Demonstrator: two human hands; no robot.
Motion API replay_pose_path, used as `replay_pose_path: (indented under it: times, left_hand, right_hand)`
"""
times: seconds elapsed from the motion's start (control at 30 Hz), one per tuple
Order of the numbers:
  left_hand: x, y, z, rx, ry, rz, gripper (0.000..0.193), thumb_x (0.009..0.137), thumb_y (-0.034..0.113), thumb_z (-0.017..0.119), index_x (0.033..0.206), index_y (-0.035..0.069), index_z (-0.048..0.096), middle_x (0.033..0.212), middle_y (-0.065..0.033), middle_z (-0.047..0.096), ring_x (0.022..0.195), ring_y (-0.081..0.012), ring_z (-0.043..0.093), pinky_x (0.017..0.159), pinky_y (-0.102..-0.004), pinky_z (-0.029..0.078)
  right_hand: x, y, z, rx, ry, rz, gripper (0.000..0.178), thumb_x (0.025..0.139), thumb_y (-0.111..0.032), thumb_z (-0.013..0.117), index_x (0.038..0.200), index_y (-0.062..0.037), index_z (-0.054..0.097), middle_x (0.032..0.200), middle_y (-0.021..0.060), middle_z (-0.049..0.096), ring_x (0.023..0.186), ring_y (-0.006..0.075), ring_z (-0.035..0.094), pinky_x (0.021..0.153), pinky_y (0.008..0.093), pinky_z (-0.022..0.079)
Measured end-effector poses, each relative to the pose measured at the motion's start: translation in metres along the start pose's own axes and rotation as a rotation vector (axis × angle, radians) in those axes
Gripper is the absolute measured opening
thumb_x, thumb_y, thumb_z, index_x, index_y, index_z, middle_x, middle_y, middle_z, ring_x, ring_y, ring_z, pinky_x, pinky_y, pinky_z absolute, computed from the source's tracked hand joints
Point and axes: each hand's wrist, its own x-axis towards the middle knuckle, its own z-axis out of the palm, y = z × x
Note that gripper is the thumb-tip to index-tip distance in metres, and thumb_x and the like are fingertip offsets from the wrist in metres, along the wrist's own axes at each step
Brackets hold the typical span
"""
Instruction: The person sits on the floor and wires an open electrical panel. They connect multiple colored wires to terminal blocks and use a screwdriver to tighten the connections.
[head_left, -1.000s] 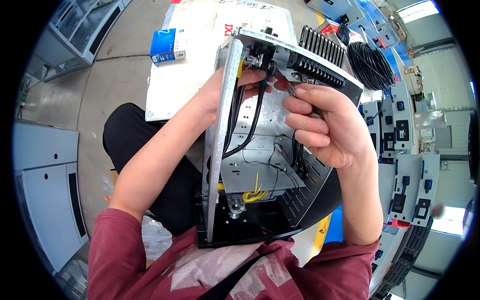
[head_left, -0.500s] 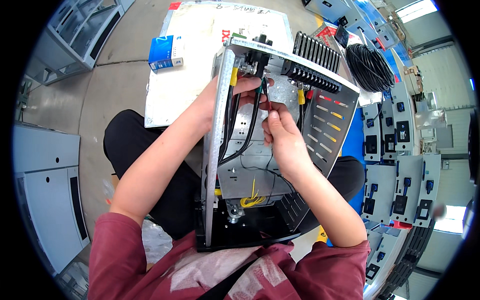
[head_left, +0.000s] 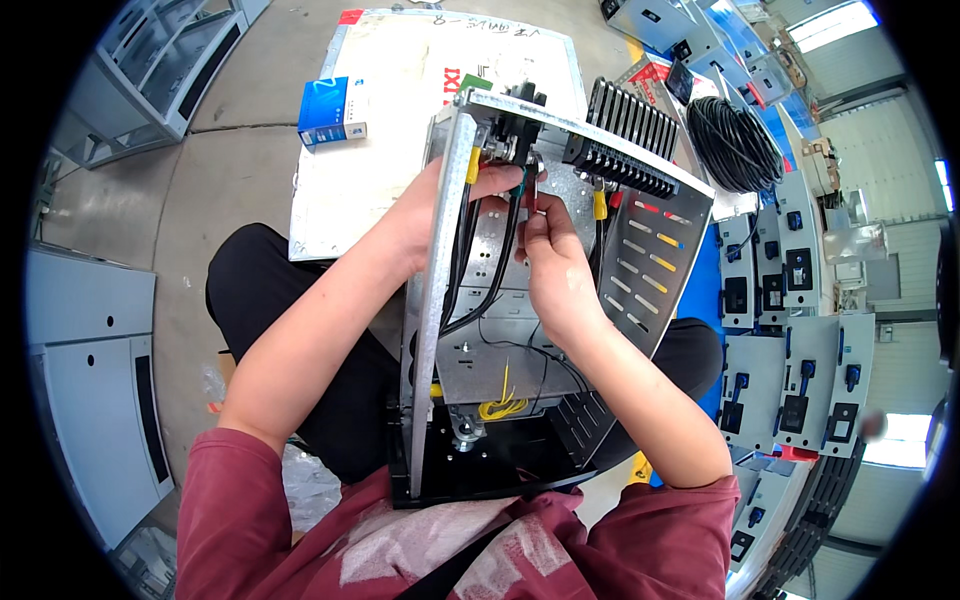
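A metal electrical enclosure frame (head_left: 459,290) stands upright between my legs, with black cables inside. My left hand (head_left: 425,205) reaches in past its left edge, the fingers closed round a black cable (head_left: 514,222) with a green sleeve near its top end. The post hides part of this hand. Just right of it, my right hand (head_left: 556,255) pinches a slim red piece (head_left: 531,196) with a metal, ring-like end. Whether this is a tool or a cable lug I cannot tell. Both hands work below a black terminal block (head_left: 518,130). A yellow-sleeved cable (head_left: 473,166) runs beside the left post.
A black finned part (head_left: 632,120) sits on the frame's top right, above a slotted side panel (head_left: 640,262). Coiled yellow wire (head_left: 502,408) lies low inside. Beyond are a blue box (head_left: 332,110) on a white board (head_left: 385,190), a black cable coil (head_left: 735,145) and grey cabinets (head_left: 95,370).
My right hand has shifted slightly left and turned, and the red piece's metal end now shows more plainly. My left hand stays at the green-sleeved cable.
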Motion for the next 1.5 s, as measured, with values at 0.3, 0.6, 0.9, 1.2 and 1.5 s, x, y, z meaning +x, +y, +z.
replay_pose_path:
  times: [0.3,0.6,0.9,1.2,1.5]
  left_hand:
    - [0.005,-0.003,-0.001,-0.063,-0.012,0.013,0.025,0.099,0.015,0.070,0.120,0.001,0.067,0.116,-0.0120,0.074,0.111,-0.0247,0.072,0.105,-0.0401,0.055]
    - [0.005,-0.004,0.001,-0.121,-0.018,-0.020,0.031,0.100,0.014,0.069,0.127,-0.001,0.066,0.120,-0.0151,0.073,0.108,-0.0256,0.072,0.101,-0.0416,0.057]
    - [0.007,-0.006,-0.005,-0.022,0.014,0.017,0.039,0.100,0.013,0.068,0.136,-0.001,0.062,0.128,-0.0167,0.072,0.114,-0.0256,0.071,0.108,-0.0422,0.055]
    - [0.005,-0.003,-0.002,-0.036,-0.036,0.030,0.043,0.098,0.013,0.071,0.138,0.000,0.061,0.128,-0.0174,0.072,0.125,-0.0255,0.066,0.116,-0.0422,0.047]
    - [0.009,-0.007,-0.004,-0.051,-0.021,0.004,0.034,0.099,0.014,0.070,0.129,-0.002,0.065,0.123,-0.0147,0.073,0.117,-0.0249,0.070,0.112,-0.0405,0.050]
  right_hand:
    - [-0.023,-0.089,-0.024,0.320,-0.169,0.422,0.018,0.112,-0.021,0.046,0.100,-0.0087,0.052,0.074,-0.0056,0.036,0.053,0.0049,0.029,0.044,0.0250,0.023]
    - [-0.044,-0.082,-0.035,-0.299,-0.118,0.256,0.043,0.112,-0.023,0.046,0.149,-0.0023,0.053,0.082,-0.0011,0.053,0.067,0.0090,0.048,0.062,0.0296,0.046]
    - [-0.023,-0.010,-0.017,0.008,-0.074,0.070,0.050,0.115,-0.025,0.042,0.162,-0.0065,0.038,0.097,-0.0037,0.051,0.084,0.0065,0.044,0.080,0.0231,0.041]
    - [-0.005,0.007,0.003,0.249,-0.011,0.076,0.050,0.113,-0.016,0.044,0.162,-0.0057,0.041,0.102,-0.0020,0.054,0.090,0.0068,0.048,0.086,0.0246,0.045]
    - [-0.022,-0.065,-0.017,0.229,-0.106,0.323,0.020,0.111,-0.019,0.048,0.121,-0.0050,0.059,0.077,-0.0061,0.043,0.058,0.0035,0.035,0.048,0.0226,0.031]
